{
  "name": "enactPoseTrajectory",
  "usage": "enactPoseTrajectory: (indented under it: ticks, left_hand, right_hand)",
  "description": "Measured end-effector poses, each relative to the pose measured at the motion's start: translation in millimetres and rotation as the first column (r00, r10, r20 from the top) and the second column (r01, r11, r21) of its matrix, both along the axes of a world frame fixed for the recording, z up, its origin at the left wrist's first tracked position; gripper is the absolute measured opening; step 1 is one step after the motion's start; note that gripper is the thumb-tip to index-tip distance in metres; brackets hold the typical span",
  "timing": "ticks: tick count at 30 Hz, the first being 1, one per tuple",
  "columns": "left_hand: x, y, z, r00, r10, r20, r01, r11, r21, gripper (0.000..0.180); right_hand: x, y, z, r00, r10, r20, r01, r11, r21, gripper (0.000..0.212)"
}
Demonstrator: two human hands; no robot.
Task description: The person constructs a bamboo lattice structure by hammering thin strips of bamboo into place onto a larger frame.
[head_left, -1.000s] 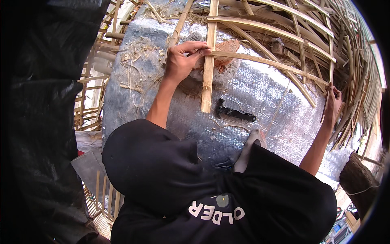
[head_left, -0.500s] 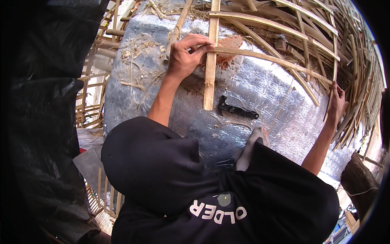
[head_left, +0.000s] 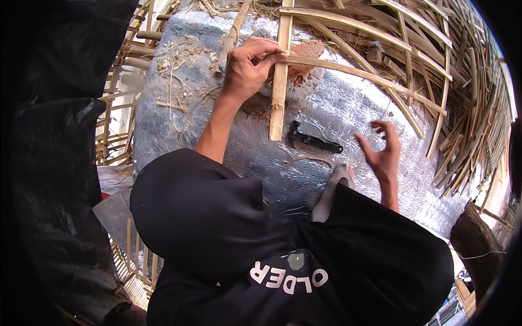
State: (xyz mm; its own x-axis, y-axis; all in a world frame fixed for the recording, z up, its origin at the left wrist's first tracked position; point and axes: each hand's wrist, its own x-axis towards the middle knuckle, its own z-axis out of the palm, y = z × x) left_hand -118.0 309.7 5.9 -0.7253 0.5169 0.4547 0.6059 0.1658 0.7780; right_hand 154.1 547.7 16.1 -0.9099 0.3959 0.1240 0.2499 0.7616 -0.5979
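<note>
At the upper middle, my left hand [head_left: 246, 70] is closed in a pinch on the end of a thin bamboo strip [head_left: 359, 72], where it crosses a wider upright bamboo slat [head_left: 278, 100]. From there the strip bends away to the right, across the lower part of a bamboo lattice [head_left: 399, 49]. My right hand [head_left: 383, 155] is apart from the lattice, its fingers spread and curved with nothing in them. Nearest to it, a long black tool with a hooked end [head_left: 318, 142] lies on a silvery foil sheet [head_left: 217, 127].
A reddish brick-like block [head_left: 304, 70] sits under the lattice's near left corner. Loose bamboo strips [head_left: 473, 108] are heaped at the right. Fibres and shavings [head_left: 182, 70] litter the upper left. My foot [head_left: 328, 195] is below the tool; a dark log [head_left: 478, 239] stands lower right.
My right hand has let go of the lattice's right-hand slat and come left toward the black tool, fingers apart. The left hand keeps its pinch at the crossing.
</note>
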Motion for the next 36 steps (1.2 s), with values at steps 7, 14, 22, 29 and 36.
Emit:
enactPoseTrajectory:
  ticks: [7,14,22,29,36]
  left_hand:
    - [1.3,1.8,-5.4,0.996,-0.019,0.093,0.015,0.999,0.05,0.01]
    - [-1.2,0.5,-6.1,0.999,0.02,0.04,-0.021,0.999,0.039,0.01]
    - [7.4,6.7,-8.6,0.996,0.046,-0.082,-0.04,0.997,0.069,0.014]
    - [8.2,1.4,2.1,0.989,0.069,-0.129,-0.055,0.992,0.113,0.015]
    - [11.2,6.4,-0.9,0.987,0.101,-0.121,-0.088,0.99,0.109,0.014]
  right_hand:
    - [-5.3,-80.0,-64.2,0.924,0.273,0.267,-0.314,0.942,0.122,0.058]
    - [-4.3,-70.1,-68.2,0.924,0.269,0.27,-0.26,0.963,-0.067,0.038]
    - [14.6,-80.1,-35.9,0.919,0.041,0.393,0.179,0.843,-0.507,0.034]
    - [-49.4,-89.1,77.9,0.95,0.005,0.313,0.291,0.351,-0.89,0.029]
    - [-102.0,-88.2,105.3,0.987,0.119,0.107,-0.059,0.893,-0.446,0.039]
